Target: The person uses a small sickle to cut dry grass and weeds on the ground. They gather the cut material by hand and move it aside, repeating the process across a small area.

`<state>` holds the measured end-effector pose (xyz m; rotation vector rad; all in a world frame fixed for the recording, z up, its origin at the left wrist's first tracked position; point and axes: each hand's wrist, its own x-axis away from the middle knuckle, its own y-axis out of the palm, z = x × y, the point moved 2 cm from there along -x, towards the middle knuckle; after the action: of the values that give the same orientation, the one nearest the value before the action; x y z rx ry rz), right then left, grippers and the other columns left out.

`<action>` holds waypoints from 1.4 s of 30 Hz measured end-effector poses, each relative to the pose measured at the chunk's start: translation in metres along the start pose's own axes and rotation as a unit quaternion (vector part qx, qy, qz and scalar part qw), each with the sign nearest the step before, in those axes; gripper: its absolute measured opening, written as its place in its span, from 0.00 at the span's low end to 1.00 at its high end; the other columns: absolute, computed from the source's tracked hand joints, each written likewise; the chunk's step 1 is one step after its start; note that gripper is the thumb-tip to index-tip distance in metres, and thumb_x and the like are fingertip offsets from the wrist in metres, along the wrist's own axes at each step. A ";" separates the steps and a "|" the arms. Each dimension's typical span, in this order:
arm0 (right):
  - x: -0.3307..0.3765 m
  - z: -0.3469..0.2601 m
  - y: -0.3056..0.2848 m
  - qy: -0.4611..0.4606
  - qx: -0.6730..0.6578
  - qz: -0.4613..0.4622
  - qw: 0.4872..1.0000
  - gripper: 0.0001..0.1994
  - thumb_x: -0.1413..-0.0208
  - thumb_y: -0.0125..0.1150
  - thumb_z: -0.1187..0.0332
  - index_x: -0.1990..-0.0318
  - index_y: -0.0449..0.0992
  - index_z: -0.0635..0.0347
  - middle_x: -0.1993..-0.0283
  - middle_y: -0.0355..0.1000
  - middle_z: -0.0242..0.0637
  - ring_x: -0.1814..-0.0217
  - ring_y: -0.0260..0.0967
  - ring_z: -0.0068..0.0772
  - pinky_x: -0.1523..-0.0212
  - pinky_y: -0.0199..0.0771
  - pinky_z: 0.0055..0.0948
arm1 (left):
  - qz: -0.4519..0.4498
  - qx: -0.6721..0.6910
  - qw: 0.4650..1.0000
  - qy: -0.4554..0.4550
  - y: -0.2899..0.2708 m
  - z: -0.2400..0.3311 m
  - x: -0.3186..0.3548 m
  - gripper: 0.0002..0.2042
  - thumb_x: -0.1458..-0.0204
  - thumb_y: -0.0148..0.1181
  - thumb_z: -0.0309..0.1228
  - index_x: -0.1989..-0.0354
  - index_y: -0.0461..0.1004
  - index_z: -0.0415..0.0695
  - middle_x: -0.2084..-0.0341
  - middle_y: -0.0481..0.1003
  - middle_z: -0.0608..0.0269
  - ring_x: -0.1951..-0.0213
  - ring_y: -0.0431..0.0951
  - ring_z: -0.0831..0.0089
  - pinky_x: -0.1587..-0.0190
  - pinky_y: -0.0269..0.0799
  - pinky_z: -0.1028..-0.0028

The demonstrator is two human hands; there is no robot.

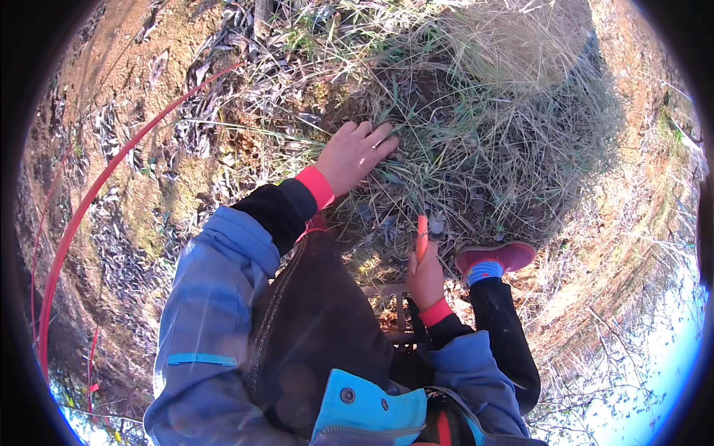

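Note:
My left hand (357, 157) reaches forward onto the grass and soil, fingers stretched out and slightly apart. Green and dry grass (454, 145) lies around its fingertips, and nothing shows in its grasp. Closer to my body, my right hand (426, 279) is closed around an orange handle (422, 229) that sticks up past the thumb. What kind of tool the handle belongs to cannot be made out; no blade shows.
A large clump of dry straw-like grass (520, 44) rises ahead on the right. A red curved stem or hose (111, 160) arches along the left. My reddish shoe (506, 257) stands right of the right hand. Dry leaves (197, 137) litter the soil.

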<state>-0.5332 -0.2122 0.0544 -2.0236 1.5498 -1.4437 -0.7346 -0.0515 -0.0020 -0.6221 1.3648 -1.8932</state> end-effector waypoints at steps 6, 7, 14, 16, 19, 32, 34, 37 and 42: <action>0.002 -0.013 -0.010 0.043 -0.053 -0.053 0.996 0.14 0.41 0.52 0.68 0.51 0.59 0.63 0.66 0.69 0.59 0.64 0.69 0.64 0.69 0.68 0.50 | 0.013 -0.019 0.999 -0.044 0.030 -0.029 -0.029 0.32 0.57 0.62 0.37 0.41 0.60 0.44 0.45 0.66 0.57 0.51 0.71 0.62 0.52 0.64 0.66; -0.001 -0.012 -0.012 0.031 0.003 -0.046 0.998 0.14 0.41 0.52 0.68 0.52 0.59 0.62 0.67 0.69 0.59 0.65 0.69 0.65 0.69 0.68 0.49 | 0.037 -0.024 0.995 -0.087 0.034 -0.034 -0.033 0.33 0.57 0.63 0.38 0.41 0.60 0.43 0.47 0.67 0.56 0.51 0.72 0.62 0.52 0.65 0.65; -0.032 0.009 -0.024 0.096 -0.124 0.133 0.979 0.11 0.41 0.53 0.68 0.57 0.61 0.64 0.74 0.67 0.46 0.80 0.64 0.49 0.77 0.66 0.38 | -0.132 0.070 0.969 -0.195 0.047 -0.057 -0.061 0.43 0.64 0.69 0.45 0.37 0.58 0.45 0.54 0.70 0.54 0.49 0.71 0.57 0.47 0.63 0.56; -0.037 0.009 -0.033 0.101 -0.177 0.131 0.970 0.09 0.40 0.52 0.70 0.59 0.62 0.64 0.75 0.65 0.40 0.83 0.62 0.37 0.80 0.64 0.32 | -0.105 0.025 0.981 -0.160 0.045 -0.053 -0.071 0.39 0.63 0.69 0.36 0.39 0.60 0.47 0.50 0.68 0.56 0.45 0.68 0.60 0.46 0.62 0.56; -0.034 0.002 -0.045 0.111 -0.290 0.095 0.946 0.08 0.39 0.52 0.69 0.58 0.62 0.60 0.77 0.63 0.30 0.86 0.58 0.16 0.86 0.58 0.20 | -0.095 0.038 0.978 -0.179 0.048 -0.047 -0.081 0.43 0.64 0.70 0.38 0.36 0.57 0.46 0.43 0.64 0.56 0.45 0.66 0.57 0.45 0.61 0.53; -0.020 0.001 -0.099 -0.017 -0.301 0.193 0.934 0.11 0.38 0.52 0.70 0.51 0.60 0.62 0.76 0.63 0.30 0.83 0.61 0.17 0.83 0.62 0.16 | -0.122 -0.012 0.992 0.021 0.052 -0.019 -0.031 0.11 0.50 0.56 0.39 0.58 0.78 0.57 0.57 0.72 0.72 0.49 0.67 0.69 0.47 0.59 0.65; -0.022 0.003 -0.097 -0.005 -0.309 0.158 0.938 0.11 0.38 0.52 0.71 0.51 0.61 0.62 0.75 0.63 0.29 0.83 0.61 0.16 0.82 0.62 0.15 | -0.071 -0.048 0.995 0.056 0.055 -0.018 -0.028 0.09 0.47 0.52 0.37 0.63 0.78 0.57 0.62 0.73 0.75 0.50 0.67 0.71 0.49 0.59 0.68; -0.026 0.003 -0.086 -0.008 -0.117 0.103 0.988 0.14 0.40 0.56 0.66 0.51 0.64 0.62 0.71 0.70 0.42 0.77 0.70 0.39 0.77 0.68 0.32 | -0.112 -0.061 0.990 0.053 0.064 -0.018 -0.035 0.07 0.46 0.51 0.37 0.67 0.77 0.58 0.69 0.76 0.77 0.54 0.71 0.73 0.54 0.62 0.68; -0.031 0.010 -0.077 -0.042 -0.016 0.053 0.998 0.13 0.39 0.55 0.67 0.51 0.65 0.64 0.73 0.67 0.33 0.81 0.65 0.18 0.81 0.67 0.21 | -0.114 -0.016 0.993 -0.012 0.072 -0.012 -0.042 0.06 0.49 0.53 0.34 0.67 0.77 0.55 0.71 0.75 0.71 0.61 0.75 0.70 0.59 0.65 0.68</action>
<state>-0.4771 -0.1577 0.0828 -1.9610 1.6273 -1.2866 -0.6975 -0.0256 -0.0732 -0.8442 1.3583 -2.0391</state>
